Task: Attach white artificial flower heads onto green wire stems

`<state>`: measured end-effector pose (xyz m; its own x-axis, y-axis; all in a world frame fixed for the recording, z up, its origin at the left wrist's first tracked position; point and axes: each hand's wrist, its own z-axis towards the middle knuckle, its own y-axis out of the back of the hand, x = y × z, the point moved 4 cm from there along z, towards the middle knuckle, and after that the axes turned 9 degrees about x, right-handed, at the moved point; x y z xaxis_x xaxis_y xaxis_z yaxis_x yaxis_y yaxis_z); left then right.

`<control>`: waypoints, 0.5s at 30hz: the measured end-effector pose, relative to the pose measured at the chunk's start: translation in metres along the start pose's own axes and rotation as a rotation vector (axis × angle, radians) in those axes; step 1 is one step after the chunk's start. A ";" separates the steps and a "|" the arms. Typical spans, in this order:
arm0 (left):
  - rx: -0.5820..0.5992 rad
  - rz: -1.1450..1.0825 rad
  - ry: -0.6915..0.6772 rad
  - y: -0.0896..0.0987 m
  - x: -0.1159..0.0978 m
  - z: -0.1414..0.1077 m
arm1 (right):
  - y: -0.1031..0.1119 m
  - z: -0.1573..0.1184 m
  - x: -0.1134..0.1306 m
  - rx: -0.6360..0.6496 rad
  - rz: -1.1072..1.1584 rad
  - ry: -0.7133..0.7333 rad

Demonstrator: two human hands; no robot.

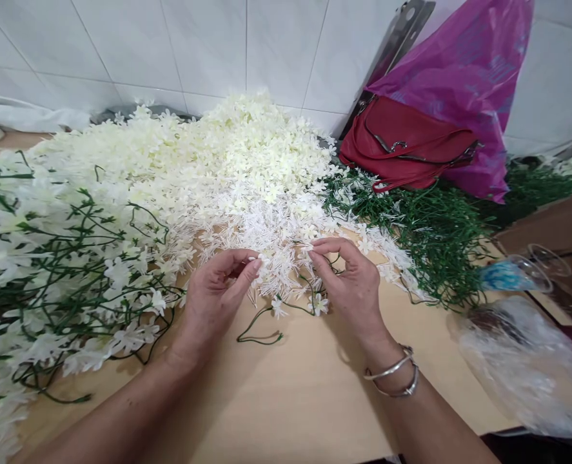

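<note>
My left hand point(222, 283) pinches a small white piece between thumb and forefinger, over the edge of a heap of thin white flower parts point(261, 219). To its right, my right hand point(348, 277) holds another small white piece between thumb and forefinger; its exact shape is hard to make out. Between and below my hands a green stem point(254, 339) curves on the table, bearing white flowers point(320, 304). Behind lies a large pile of cream blossoms point(247, 142).
Finished-looking white flower sprays point(121, 277) cover the left side. Green stems point(431, 232) are heaped at right, below a red handbag point(411, 142) and a purple bag point(474, 84). Clear plastic point(527, 367) and a blue-patterned cup point(508, 276) stand farther right on the table point(276, 399).
</note>
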<state>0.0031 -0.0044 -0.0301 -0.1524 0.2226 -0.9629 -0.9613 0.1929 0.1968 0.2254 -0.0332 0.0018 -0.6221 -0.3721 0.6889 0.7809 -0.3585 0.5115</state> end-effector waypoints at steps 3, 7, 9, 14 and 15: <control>-0.026 0.024 -0.020 0.001 -0.001 0.000 | -0.004 -0.002 0.010 -0.003 0.015 -0.005; -0.006 0.050 -0.049 0.002 -0.006 0.000 | -0.012 -0.005 0.015 0.016 0.078 -0.004; -0.005 0.042 -0.047 0.002 -0.008 0.000 | -0.017 -0.007 0.014 0.043 0.171 -0.037; -0.014 -0.007 -0.015 -0.001 -0.011 -0.001 | -0.025 -0.011 0.018 0.114 0.273 -0.100; -0.014 -0.018 -0.007 -0.002 -0.012 -0.001 | -0.026 -0.012 0.021 0.130 0.275 -0.103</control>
<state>0.0065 -0.0083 -0.0195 -0.1338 0.2256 -0.9650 -0.9670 0.1832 0.1769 0.1913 -0.0419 -0.0031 -0.3827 -0.3491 0.8554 0.9239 -0.1420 0.3554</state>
